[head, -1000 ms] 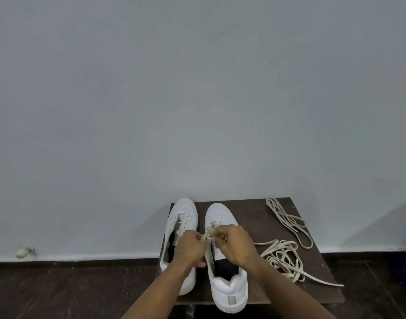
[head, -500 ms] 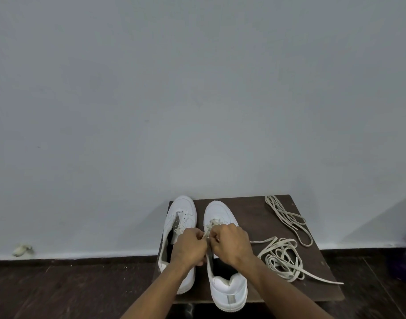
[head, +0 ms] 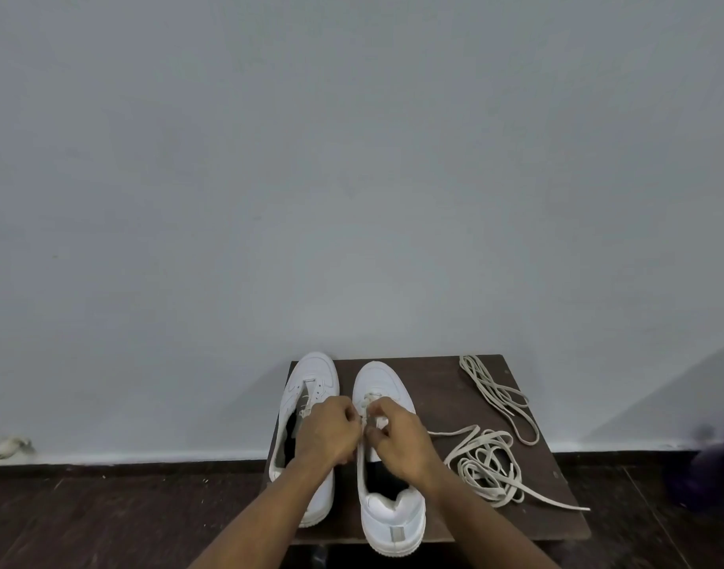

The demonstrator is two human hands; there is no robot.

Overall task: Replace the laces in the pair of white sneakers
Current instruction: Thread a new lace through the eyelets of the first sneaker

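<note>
1. The left hand (head: 329, 433) and right hand (head: 401, 439) now sit slightly nearer the person over the right sneaker (head: 387, 457), knuckles almost touching.
2. The lace (head: 368, 408) between their fingers shows shorter above the eyelets.

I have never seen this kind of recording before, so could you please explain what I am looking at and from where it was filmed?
There is no machine here: a person wears one wide-angle camera on the head, looking forward and down at their own bare hands. A small dark wooden table stands against a pale wall. On it stand two white sneakers side by side, the left sneaker and the right sneaker. Beside them lie a tangled lace and, farther back, a second loose lace. The left hand and the right hand meet over the right sneaker, fingers curled, pinching a pale lace at its eyelets. The left sneaker appears unlaced.
</note>
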